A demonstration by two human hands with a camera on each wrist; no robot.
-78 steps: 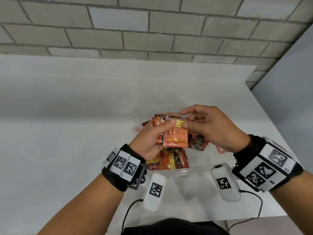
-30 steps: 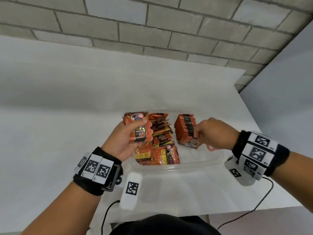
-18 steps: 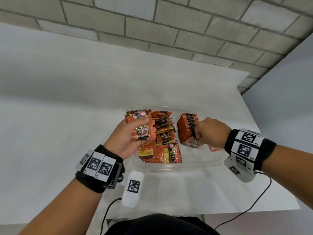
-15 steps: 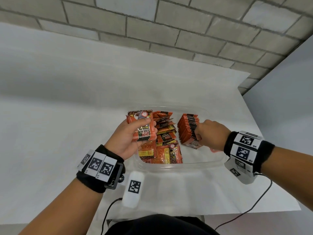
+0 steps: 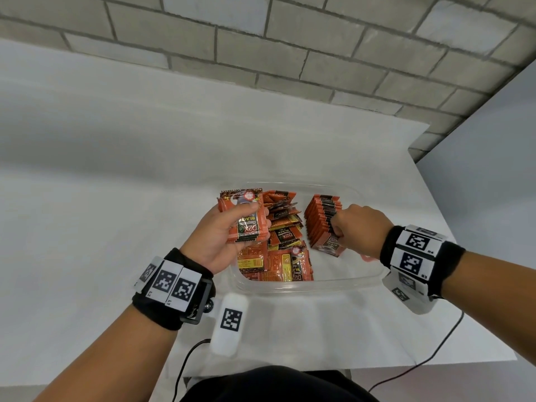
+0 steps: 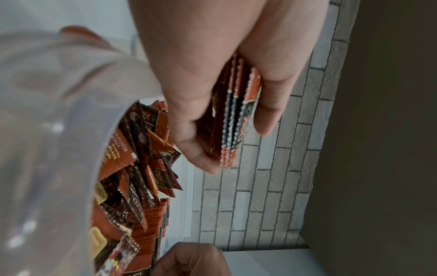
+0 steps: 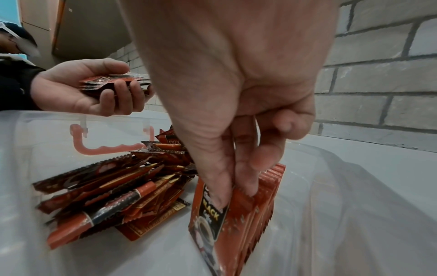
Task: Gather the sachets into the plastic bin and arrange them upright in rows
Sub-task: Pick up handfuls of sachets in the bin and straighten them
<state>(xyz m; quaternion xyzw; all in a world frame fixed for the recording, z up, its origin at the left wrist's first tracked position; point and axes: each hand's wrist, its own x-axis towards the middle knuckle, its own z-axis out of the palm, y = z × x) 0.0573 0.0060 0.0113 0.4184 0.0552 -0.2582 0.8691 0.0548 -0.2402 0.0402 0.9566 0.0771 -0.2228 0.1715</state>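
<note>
— Fingers? My right hand (image 7: 236, 115) pinches the front sachet (image 7: 212, 214) of the upright row (image 5: 322, 221) in the plastic bin (image 5: 333, 287).

— And the left hand (image 5: 220, 239)?

— Curled round a small stack of sachets (image 5: 246, 220) above the bin. One row stands; the loose heap (image 5: 282, 250) is left, I'd say.

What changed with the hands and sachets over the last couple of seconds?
The hands parted from above the bin. The right hand went down to the upright row on the bin's right and pinches its front sachet. The left hand moved left, keeping its stack. The loose pile looks unchanged over the last second.
</note>
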